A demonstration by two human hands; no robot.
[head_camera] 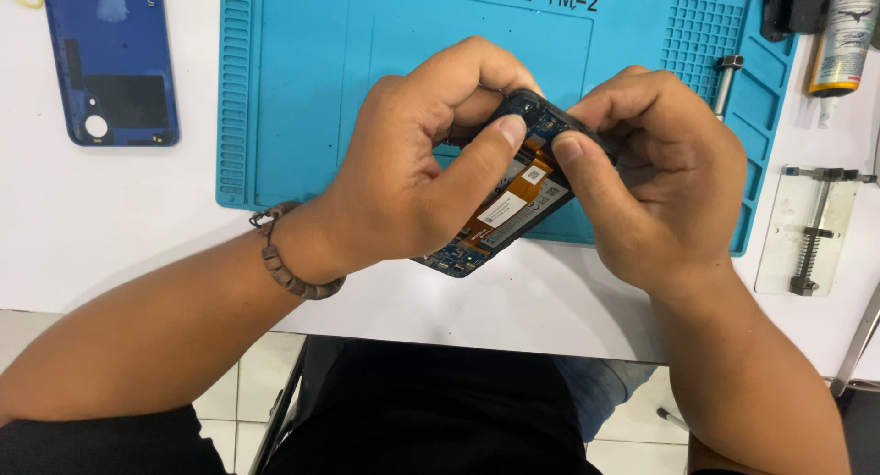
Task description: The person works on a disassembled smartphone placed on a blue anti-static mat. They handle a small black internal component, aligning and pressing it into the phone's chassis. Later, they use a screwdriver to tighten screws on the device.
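Both hands on an opened smartphone, back cover off, held tilted in the air above the front edge of the blue repair mat. Left hand clamped on the phone's left side, thumb pressing near the top edge. Right hand clamped on the top right corner, thumb tip next to the left thumb. Exposed inside: orange flex cable, blue board at the bottom end, white labels. Can't tell whether the thumbs are on a small part or just the frame; fingers hide it.

Handling call: light, stiff along the frame, but fragile. Glass on the underside, flex tears easily. Hold by the side rails, stay off the flex and the board.

The blue back cover lies well apart at the upper left on the white tabletop. A metal board holder sits right of the mat, a glue tube at the upper right.
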